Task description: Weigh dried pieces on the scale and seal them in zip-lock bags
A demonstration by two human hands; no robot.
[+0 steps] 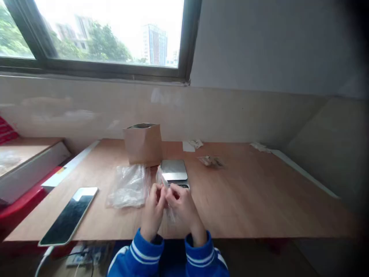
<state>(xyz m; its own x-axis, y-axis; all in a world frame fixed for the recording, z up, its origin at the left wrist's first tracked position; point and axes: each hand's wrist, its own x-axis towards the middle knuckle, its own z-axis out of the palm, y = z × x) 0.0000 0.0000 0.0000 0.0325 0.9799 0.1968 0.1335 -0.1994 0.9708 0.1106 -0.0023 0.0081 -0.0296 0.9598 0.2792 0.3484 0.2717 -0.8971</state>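
Note:
Close together near the table's front edge, my left hand (155, 206) and my right hand (181, 202) both pinch a small clear plastic bag (161, 177). Its top end rises above my fingers and a thin part hangs below them. What the bag contains is too blurred to tell. Just beyond my hands lies a small digital scale (174, 170) with a silver plate, its display partly hidden by my right hand. To the left of my left hand rests a pile of clear plastic bags (128, 186).
A brown paper bag (143, 144) stands open-topped behind the plastic bags. At the left lies a phone (69, 217) with a white cable (46, 256). A small filled clear packet (211, 161) is right of the scale, with white paper (188, 146) farther back.

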